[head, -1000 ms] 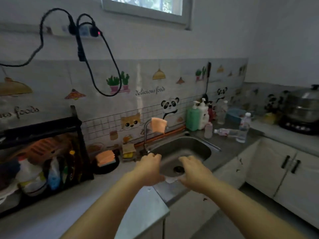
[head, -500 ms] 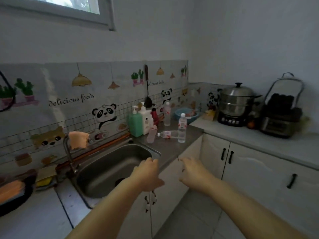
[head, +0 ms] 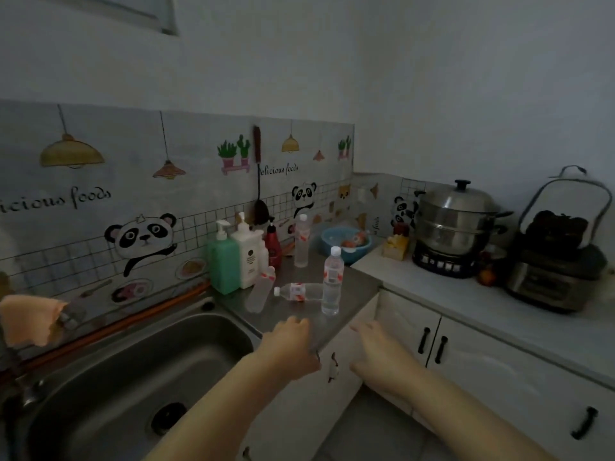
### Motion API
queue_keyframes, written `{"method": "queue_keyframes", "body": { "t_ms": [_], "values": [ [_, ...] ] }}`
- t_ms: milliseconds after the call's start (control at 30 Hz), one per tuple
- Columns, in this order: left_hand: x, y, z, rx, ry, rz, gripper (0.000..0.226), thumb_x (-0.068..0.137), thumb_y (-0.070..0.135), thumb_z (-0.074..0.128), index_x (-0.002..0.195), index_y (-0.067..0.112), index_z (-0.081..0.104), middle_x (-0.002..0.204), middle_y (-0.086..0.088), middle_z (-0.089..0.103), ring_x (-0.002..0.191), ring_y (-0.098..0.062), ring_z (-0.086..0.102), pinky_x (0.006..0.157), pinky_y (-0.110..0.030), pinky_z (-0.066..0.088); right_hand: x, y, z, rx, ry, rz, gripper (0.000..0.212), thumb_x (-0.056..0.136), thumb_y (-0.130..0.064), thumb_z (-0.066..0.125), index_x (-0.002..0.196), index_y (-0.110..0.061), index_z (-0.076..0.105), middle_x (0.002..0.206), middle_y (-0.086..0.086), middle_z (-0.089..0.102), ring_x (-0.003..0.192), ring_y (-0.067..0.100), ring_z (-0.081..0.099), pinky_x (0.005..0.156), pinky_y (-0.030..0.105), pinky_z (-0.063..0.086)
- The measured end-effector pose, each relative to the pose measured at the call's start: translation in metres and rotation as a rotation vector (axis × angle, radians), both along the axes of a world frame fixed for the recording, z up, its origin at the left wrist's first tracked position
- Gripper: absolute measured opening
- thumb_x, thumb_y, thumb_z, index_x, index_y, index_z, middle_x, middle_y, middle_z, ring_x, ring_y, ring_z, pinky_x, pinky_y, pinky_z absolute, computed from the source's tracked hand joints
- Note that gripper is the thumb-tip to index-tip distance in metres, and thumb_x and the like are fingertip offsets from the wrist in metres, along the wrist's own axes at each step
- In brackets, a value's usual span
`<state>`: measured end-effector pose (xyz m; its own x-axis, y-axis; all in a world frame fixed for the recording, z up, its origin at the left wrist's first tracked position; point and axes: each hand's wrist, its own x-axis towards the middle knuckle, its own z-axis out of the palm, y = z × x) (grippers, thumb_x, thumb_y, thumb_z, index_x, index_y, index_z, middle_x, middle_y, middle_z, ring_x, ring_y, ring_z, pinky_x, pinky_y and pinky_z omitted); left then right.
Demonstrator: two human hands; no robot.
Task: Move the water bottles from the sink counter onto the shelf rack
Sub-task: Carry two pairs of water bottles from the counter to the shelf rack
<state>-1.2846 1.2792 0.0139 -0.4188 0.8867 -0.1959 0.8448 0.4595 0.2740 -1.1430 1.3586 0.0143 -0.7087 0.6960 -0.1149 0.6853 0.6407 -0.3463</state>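
Observation:
Several clear water bottles with red-and-white labels are on the grey sink counter (head: 352,287). One stands upright near the front (head: 332,281), one lies on its side (head: 299,291) to the left of it, one leans tilted (head: 261,289) by the soap dispensers, and one stands further back (head: 302,241). My left hand (head: 288,347) hovers over the counter's front edge, empty, fingers slightly spread. My right hand (head: 376,352) is beside it, past the counter edge, also empty. Both are short of the bottles. The shelf rack is out of view.
The steel sink (head: 133,377) is at the left with an orange cloth (head: 30,319) on the tap. A green dispenser (head: 222,261), white dispenser (head: 248,251) and red bottle (head: 273,244) stand behind the bottles. A blue bowl (head: 344,244), steamer pot (head: 456,221) and another appliance (head: 555,254) are to the right.
The view has swung right from the rack and sink toward the bottles. Both hands have moved forward to the counter edge and are closer to the bottles.

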Motion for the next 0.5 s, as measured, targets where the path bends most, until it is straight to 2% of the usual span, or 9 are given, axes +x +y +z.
{"method": "queue_keyframes", "body": {
  "t_ms": [233, 500],
  "values": [
    [-0.056, 0.086, -0.008, -0.045, -0.029, 0.008, 0.065, 0.082, 0.035, 0.065, 0.137, 0.016, 0.037, 0.139, -0.008, 0.041, 0.126, -0.027, 0.042, 0.106, -0.046, 0.039, -0.058, 0.088, -0.001, -0.038, 0.005, 0.050, 0.052, 0.088, -0.032, 0.055, 0.136, -0.021, 0.038, 0.135, 0.008, 0.043, 0.120, 0.024, 0.047, 0.100, 0.036, 0.044],
    [-0.114, 0.167, -0.032, -0.039, -0.014, 0.105, 0.070, 0.080, 0.035, 0.067, 0.139, 0.016, 0.035, 0.142, -0.009, 0.041, 0.127, -0.028, 0.044, 0.105, -0.045, 0.041, -0.134, 0.190, -0.028, -0.010, 0.035, 0.207, 0.042, 0.084, -0.021, 0.058, 0.125, -0.025, 0.048, 0.121, 0.000, 0.054, 0.100, 0.016, 0.058, 0.086, 0.034, 0.053]
  ]
}}
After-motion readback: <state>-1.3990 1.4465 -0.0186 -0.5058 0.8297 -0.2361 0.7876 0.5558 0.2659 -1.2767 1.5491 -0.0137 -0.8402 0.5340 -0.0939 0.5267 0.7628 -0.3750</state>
